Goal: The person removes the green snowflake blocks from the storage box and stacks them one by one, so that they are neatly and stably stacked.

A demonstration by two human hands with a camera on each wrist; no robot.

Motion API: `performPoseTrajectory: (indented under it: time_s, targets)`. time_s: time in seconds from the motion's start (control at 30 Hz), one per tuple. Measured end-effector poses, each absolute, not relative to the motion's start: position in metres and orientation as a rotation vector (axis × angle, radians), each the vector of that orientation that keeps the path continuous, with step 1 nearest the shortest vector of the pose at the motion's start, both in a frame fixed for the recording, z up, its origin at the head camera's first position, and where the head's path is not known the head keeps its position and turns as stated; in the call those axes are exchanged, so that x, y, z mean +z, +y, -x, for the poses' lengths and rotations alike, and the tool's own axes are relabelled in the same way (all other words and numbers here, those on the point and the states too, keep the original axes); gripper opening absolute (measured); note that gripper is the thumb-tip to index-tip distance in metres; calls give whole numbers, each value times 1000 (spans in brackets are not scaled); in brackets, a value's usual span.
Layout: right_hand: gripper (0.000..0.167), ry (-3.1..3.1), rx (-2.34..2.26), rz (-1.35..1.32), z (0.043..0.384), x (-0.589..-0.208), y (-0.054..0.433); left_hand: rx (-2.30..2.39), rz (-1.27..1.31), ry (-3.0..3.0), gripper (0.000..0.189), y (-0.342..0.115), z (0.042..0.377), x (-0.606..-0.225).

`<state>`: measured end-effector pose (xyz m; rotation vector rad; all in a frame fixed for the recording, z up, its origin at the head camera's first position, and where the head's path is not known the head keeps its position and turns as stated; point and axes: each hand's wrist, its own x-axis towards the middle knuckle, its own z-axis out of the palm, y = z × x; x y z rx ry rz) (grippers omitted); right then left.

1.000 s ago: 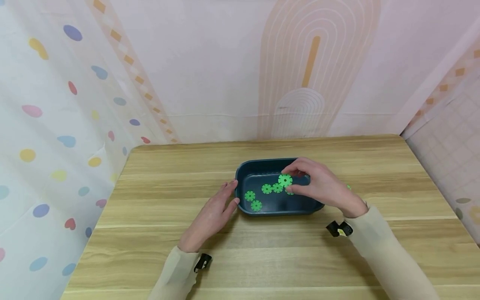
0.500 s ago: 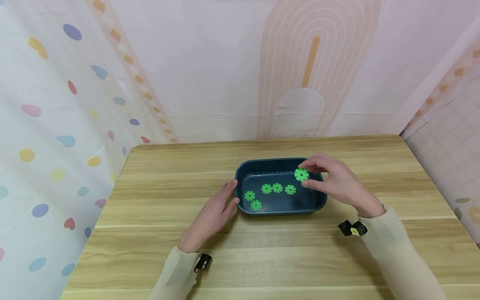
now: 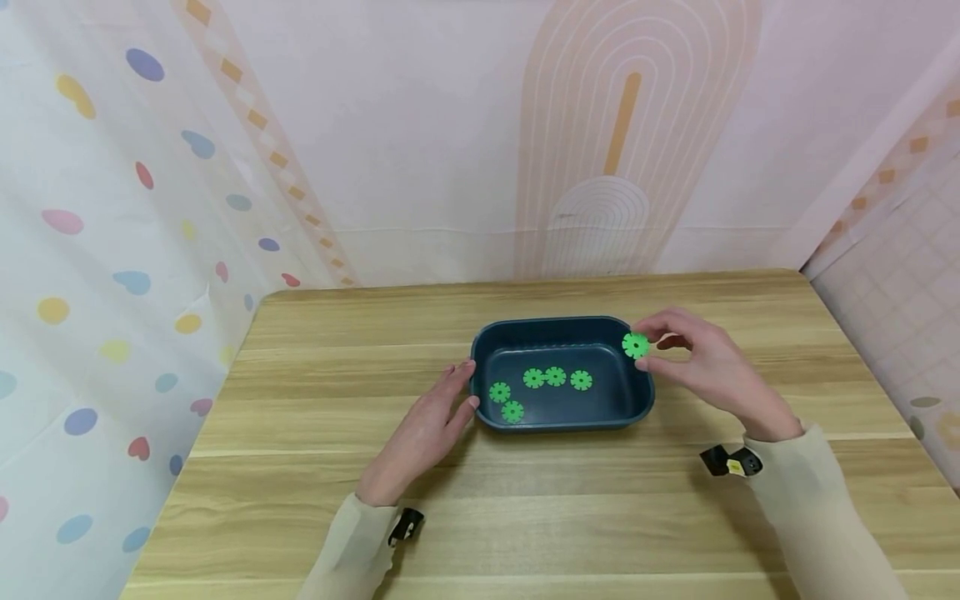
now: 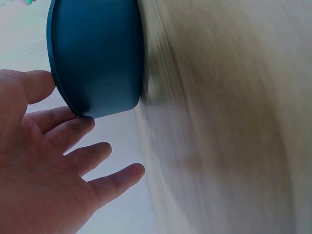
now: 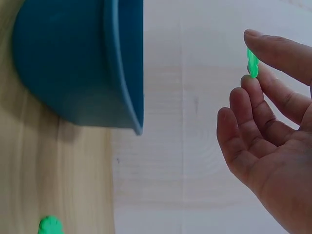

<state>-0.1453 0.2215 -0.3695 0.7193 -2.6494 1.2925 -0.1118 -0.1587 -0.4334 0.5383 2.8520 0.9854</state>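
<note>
A dark blue rectangular plastic tub (image 3: 558, 427) stands on the wooden table. My left hand (image 3: 420, 429) rests thumb and fingertips against its left end, the fingers spread and fairly straight. Over the tub's right rim, my right hand (image 3: 708, 371) pinches a green notched interlocking disc (image 3: 629, 344) between thumb and fingers. From the right wrist view, this disc (image 5: 252, 63) shows edge-on, raised above the rim. Several matching discs lie on the tub floor: a left pair (image 3: 512, 418), a row of two near the middle (image 3: 551, 382), and a single disc (image 3: 577, 384).
In the right wrist view another green piece (image 5: 50, 225) lies on the table beside the tub; the right hand and arm hide it in the head view. A patterned curtain (image 3: 420, 150) hangs behind the table (image 3: 360, 350). Each wrist wears a small black device (image 3: 406, 525).
My right hand has moved rightward with the pinched disc, from above the middle of the tub to its right rim. The left hand and tub have stayed in place.
</note>
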Motion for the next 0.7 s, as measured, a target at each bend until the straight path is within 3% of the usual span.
performPoseTrajectory:
  time_s: [0.7]
  targets:
    - [34, -2747, 1265, -530, 141, -382, 262, 993, -533, 2845, 56, -159, 112, -433]
